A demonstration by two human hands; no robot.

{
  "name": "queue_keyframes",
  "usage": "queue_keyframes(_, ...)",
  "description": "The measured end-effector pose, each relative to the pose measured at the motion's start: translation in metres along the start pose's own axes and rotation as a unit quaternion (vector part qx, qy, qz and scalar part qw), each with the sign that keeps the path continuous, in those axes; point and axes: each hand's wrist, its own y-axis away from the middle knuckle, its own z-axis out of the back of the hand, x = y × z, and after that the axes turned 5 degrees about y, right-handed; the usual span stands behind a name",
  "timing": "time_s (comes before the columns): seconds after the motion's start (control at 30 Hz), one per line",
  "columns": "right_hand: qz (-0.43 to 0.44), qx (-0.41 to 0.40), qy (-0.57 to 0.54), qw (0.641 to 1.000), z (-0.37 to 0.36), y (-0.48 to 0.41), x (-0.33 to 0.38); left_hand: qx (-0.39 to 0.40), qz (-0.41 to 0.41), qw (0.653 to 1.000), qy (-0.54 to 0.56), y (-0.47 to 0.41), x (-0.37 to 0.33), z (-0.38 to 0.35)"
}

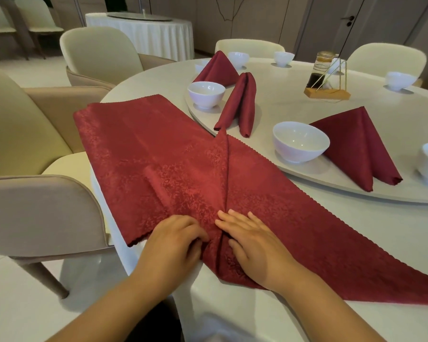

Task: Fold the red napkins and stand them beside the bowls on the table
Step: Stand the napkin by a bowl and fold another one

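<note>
1. The red napkin (146, 149) lies flat on the bench (232, 304) at its near-left edge. Its far edge runs just beside the turntable rim (331, 191).
2. The centre seam (227, 169) is where two folded-in flaps meet. Its long axis runs straight away from the person, from the near edge to a point at the turntable rim.
3. The left hand (173, 239) is just left of the seam. Its fingers (195, 233) are curled and pinch the flap's edge at the seam.
4. The right hand (250, 243) is just right of the seam. Its fingers (235, 219) are straight and pressed flat on the cloth, gripping nothing.
5. Key relation: both hands sit at the near end of the seam, one on each side and touching it, and the rest of the seam lies dead ahead of the fingertips. Neither hand is nearer.
6. Judgement: the fold is mid-way. The next move likely works along or across that seam, so the flaps must stay butted. The pinched left flap is the one liable to slip.
7. Three folded napkins stand on the turntable: far (218, 69), middle (240, 104) and right (356, 144). The middle one is beside the left bowl (206, 95), and the right one touches the near bowl (300, 141).
</note>
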Motion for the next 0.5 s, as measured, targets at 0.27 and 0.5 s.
queue_keyframes(0.27, 0.003, -0.036, -0.012, 0.999, -0.004, 0.0, -0.001, -0.023, 0.028, 0.999, -0.035, 0.013, -0.014, -0.009)
queue_keyframes(0.5, -0.046, -0.085, -0.053, 0.994, 0.01, 0.003, 0.003, -0.051, 0.066, 0.995, -0.054, 0.024, -0.022, -0.017)
